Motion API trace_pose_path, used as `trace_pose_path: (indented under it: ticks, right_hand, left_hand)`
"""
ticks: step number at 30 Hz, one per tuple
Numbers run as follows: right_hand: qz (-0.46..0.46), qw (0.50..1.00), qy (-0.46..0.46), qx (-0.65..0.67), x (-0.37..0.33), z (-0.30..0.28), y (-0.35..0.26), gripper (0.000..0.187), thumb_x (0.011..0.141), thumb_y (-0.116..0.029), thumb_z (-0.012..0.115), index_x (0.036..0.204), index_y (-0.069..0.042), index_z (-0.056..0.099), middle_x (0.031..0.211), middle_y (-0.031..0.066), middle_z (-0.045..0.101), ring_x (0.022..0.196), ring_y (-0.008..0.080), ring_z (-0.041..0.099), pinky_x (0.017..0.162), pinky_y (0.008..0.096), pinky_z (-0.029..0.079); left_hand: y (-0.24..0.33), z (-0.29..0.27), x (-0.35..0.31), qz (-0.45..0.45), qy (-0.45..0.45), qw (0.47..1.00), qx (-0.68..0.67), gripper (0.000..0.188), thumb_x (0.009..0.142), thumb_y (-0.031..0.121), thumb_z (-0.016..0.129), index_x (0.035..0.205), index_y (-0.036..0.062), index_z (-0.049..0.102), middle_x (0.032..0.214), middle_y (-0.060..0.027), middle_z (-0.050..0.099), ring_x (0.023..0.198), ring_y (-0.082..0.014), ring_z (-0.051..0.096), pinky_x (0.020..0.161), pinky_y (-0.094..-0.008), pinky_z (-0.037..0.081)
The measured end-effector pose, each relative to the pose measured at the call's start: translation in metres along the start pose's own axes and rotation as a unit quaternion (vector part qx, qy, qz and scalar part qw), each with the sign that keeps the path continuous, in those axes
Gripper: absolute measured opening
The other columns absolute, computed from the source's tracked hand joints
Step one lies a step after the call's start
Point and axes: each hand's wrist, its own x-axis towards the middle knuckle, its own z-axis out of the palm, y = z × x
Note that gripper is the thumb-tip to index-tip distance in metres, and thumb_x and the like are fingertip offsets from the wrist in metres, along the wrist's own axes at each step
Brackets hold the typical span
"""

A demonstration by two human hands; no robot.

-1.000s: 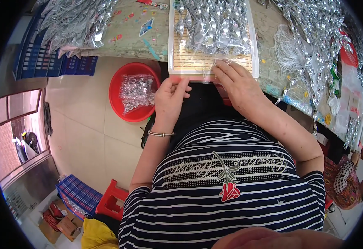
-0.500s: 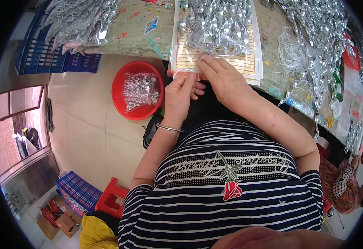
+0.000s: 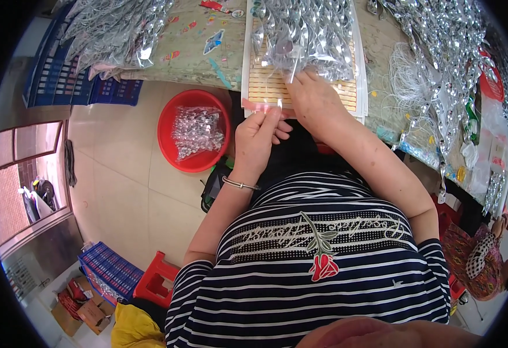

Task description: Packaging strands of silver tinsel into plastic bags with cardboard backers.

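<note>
A clear plastic bag (image 3: 265,84) filled with silver twisted strands (image 3: 306,35) lies on a yellow-striped sheet (image 3: 347,93) at the table's edge. At the bag's near end, my left hand (image 3: 254,139) pinches its reddish-edged flap between thumb and forefinger, the other fingers loosely curled. My right hand (image 3: 316,107) rests over the near end of the strands with its fingers folded down on the plastic. Its fingertips are partly hidden, and I cannot tell whether they are inside the bag or on top.
A red basin (image 3: 167,133) on the floor to the left holds a packed bag of silver strands (image 3: 196,130). More silver strands (image 3: 114,35) stand by a blue crate (image 3: 56,75). White thread (image 3: 408,72) lies on the table (image 3: 190,64) at right. A red stool (image 3: 155,278) stands behind.
My right hand has shifted slightly, and its fingers, flatter before, now fold down at the strands. My left hand keeps its pinch, moving slightly right and nearer.
</note>
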Motion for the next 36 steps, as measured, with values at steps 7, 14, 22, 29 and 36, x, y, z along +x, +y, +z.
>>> trace_pose_path:
  ticks: [7, 14, 22, 29, 36]
  right_hand:
    - [-0.023, 0.999, 0.023, 0.032, -0.015, -0.01, -0.004, 0.035, 0.078, -0.008, 0.065, 0.109, 0.003, 0.056, 0.105, 0.0177, 0.06, 0.1, 0.0359, 0.059, 0.087, 0.0403, 0.048]
    - [-0.035, 0.998, 0.006, 0.06, -0.038, -0.036, -0.014, 0.029, 0.082, -0.002, 0.062, 0.11, 0.0, 0.057, 0.116, 0.0179, 0.059, 0.114, 0.0369, 0.056, 0.095, 0.0402, 0.047]
    - [-0.032, 0.993, -0.019, 0.109, -0.048, -0.036, -0.019, 0.034, 0.083, -0.002, 0.061, 0.117, 0.002, 0.057, 0.121, 0.0189, 0.058, 0.114, 0.0359, 0.056, 0.097, 0.0405, 0.047]
    - [-0.068, 0.993, 0.042, 0.084, -0.019, -0.003, -0.014, 0.037, 0.08, 0.002, 0.057, 0.117, 0.004, 0.055, 0.123, 0.0199, 0.057, 0.116, 0.0359, 0.054, 0.098, 0.0403, 0.045]
    - [-0.076, 0.99, 0.088, 0.083, -0.011, -0.005, -0.017, 0.038, 0.079, 0.004, 0.056, 0.117, 0.005, 0.054, 0.123, 0.0205, 0.056, 0.113, 0.0362, 0.054, 0.098, 0.0408, 0.044]
  left_hand:
    - [-0.001, 0.0, 0.001, 0.0, -0.002, 1.0, -0.005, 0.031, 0.099, 0.026, 0.054, 0.093, -0.0012, 0.067, 0.078, -0.0082, 0.069, 0.063, -0.0099, 0.062, 0.056, -0.0204, 0.046]
    - [0.003, 0.001, -0.002, -0.023, 0.003, 1.0, -0.005, 0.031, 0.099, 0.028, 0.054, 0.095, 0.0, 0.066, 0.078, -0.0083, 0.068, 0.064, -0.0098, 0.062, 0.056, -0.0196, 0.046]
    - [0.001, -0.007, -0.012, -0.03, -0.011, 0.999, -0.006, 0.032, 0.099, 0.03, 0.054, 0.1, -0.0003, 0.066, 0.081, -0.0084, 0.069, 0.065, -0.0097, 0.062, 0.058, -0.0196, 0.046]
    - [0.002, -0.019, -0.015, -0.007, 0.045, 0.999, -0.015, 0.033, 0.099, 0.03, 0.053, 0.097, 0.0004, 0.066, 0.078, -0.006, 0.068, 0.065, -0.0081, 0.062, 0.057, -0.0189, 0.045]
    - [0.002, -0.03, -0.014, 0.038, 0.108, 0.993, -0.001, 0.033, 0.1, 0.032, 0.052, 0.092, 0.003, 0.063, 0.074, -0.0039, 0.065, 0.06, -0.0073, 0.059, 0.055, -0.0182, 0.044]
